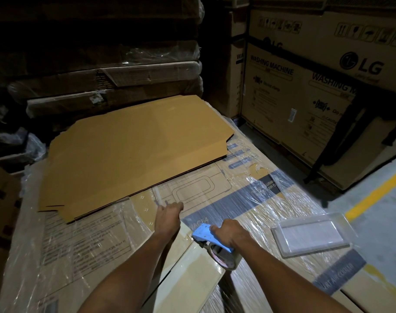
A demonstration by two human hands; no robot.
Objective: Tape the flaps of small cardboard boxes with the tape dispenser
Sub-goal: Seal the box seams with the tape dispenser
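Observation:
A small pale cardboard box [192, 274] lies under my forearms, its flap seam running away from me. My left hand [168, 211] reaches to the box's far end, fingers curled over that edge, where a strip of clear tape shows. My right hand [228, 233] grips the blue tape dispenser [203, 233] by its handle. The dispenser's head rests on the box top near the seam. Its brown tape roll [224, 256] hangs below my wrist.
The box sits on a large carton in plastic wrap [260, 199]. A stack of flat brown cardboard sheets [136, 145] lies beyond my hands. A clear plastic tray [310, 233] is to the right. Washing machine cartons [305, 91] and a yellow floor line [373, 193] stand further right.

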